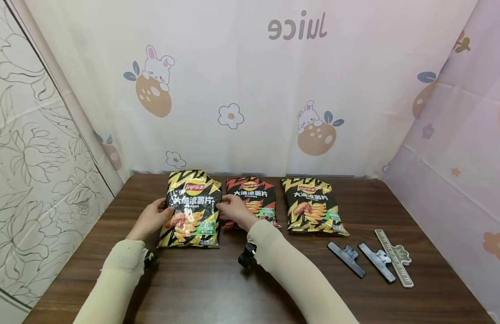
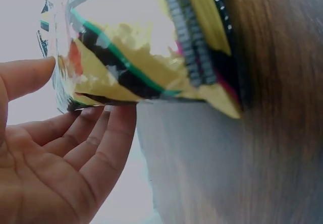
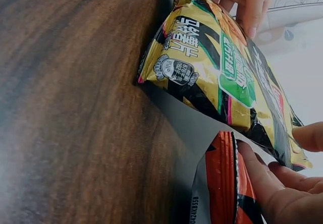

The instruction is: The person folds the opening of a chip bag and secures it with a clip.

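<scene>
A yellow-and-black bag of potato chips (image 1: 193, 211) is tilted up off the table at the left, held between both hands. My left hand (image 1: 150, 220) grips its left edge, the thumb on the front and the other fingers behind, as the left wrist view shows. My right hand (image 1: 238, 212) pinches the right edge near mid-height. Its fingers overlap the red-and-black chip bag (image 1: 263, 202) lying just beside it; in the right wrist view the red bag's crimped end (image 3: 222, 168) sits right by those fingers. The held bag's top edge looks uneven at its right corner.
Another yellow-and-black chip bag (image 1: 312, 207) lies right of the red one. At the table's right lie a dark clip (image 1: 347, 259), a silver-grey clip (image 1: 377, 262) and a longer pale clip (image 1: 393, 258) with ruler-like marks. A printed curtain (image 1: 234, 148) hangs behind the wooden table (image 1: 201, 283).
</scene>
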Action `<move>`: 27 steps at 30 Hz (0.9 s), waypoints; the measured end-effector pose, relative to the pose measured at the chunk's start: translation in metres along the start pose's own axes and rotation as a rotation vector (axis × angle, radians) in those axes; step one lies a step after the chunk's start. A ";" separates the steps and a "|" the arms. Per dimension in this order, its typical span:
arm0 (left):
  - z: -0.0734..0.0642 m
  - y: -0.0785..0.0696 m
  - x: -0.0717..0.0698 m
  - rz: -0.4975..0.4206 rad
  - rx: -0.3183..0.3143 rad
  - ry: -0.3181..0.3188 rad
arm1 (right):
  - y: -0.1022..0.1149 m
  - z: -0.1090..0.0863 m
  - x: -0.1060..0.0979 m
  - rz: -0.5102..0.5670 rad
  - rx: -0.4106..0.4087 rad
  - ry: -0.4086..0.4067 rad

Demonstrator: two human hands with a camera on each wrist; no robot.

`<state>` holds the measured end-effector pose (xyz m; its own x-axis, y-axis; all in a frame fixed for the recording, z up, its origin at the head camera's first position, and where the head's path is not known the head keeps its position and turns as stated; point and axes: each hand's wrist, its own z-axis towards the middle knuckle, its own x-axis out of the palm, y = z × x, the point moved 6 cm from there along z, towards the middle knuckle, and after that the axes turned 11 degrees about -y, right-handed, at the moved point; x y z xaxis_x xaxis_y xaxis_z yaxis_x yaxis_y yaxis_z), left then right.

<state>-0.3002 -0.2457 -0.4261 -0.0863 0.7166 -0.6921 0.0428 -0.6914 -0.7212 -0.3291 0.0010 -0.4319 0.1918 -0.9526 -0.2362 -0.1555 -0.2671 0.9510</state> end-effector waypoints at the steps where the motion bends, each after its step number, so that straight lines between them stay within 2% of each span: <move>1: -0.001 0.000 0.000 -0.001 0.003 0.005 | -0.001 0.000 0.000 -0.002 -0.005 -0.002; 10: -0.006 -0.001 0.004 0.008 0.015 0.016 | -0.005 -0.006 -0.001 0.019 -0.029 -0.002; 16: -0.008 -0.003 0.004 -0.029 0.013 0.008 | -0.003 -0.011 -0.005 0.033 -0.059 -0.011; 27: -0.014 -0.010 0.004 -0.085 0.017 -0.011 | 0.002 -0.020 -0.016 -0.020 -0.128 -0.045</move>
<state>-0.2872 -0.2346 -0.4226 -0.0998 0.7716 -0.6282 0.0180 -0.6298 -0.7765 -0.3125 0.0184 -0.4226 0.1498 -0.9535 -0.2614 -0.0269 -0.2682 0.9630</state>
